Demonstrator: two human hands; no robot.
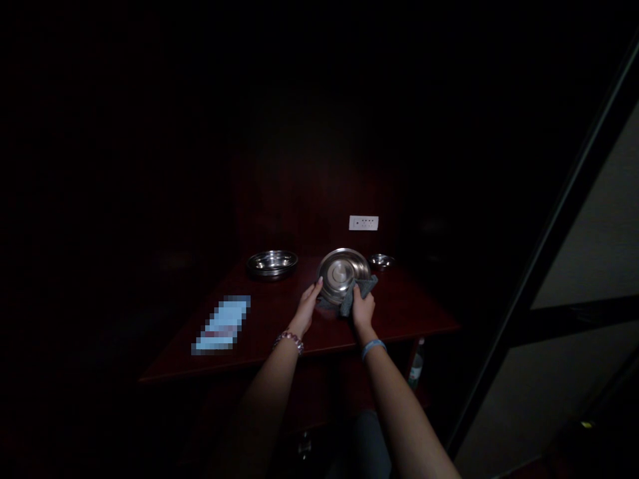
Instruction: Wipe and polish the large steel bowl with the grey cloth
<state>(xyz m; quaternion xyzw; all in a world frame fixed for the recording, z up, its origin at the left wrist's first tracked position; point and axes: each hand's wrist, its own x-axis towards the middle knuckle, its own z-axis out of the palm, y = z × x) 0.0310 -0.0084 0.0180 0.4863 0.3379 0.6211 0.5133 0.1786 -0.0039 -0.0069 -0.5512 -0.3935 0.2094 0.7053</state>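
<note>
A shiny round metal plate (pixel 342 269) is held up and tilted above the dark red tabletop (pixel 279 313). My left hand (pixel 305 309) grips its lower left rim, thumb on the face. At the lower right rim, my right hand (pixel 364 307) is closed on a grey cloth (pixel 348 303), which is pressed against the plate. The fingers behind the plate are hidden. To the left rear lies a stack of metal plates (pixel 272 264). A smaller metal bowl (pixel 382 261) sits behind and right of the held plate.
A blurred-out light blue rectangle (pixel 222 324) lies on the table's left. A white socket panel (pixel 363 223) is on the back wall. Below the tabletop at right stands a plastic bottle (pixel 416 366). The surroundings are very dark.
</note>
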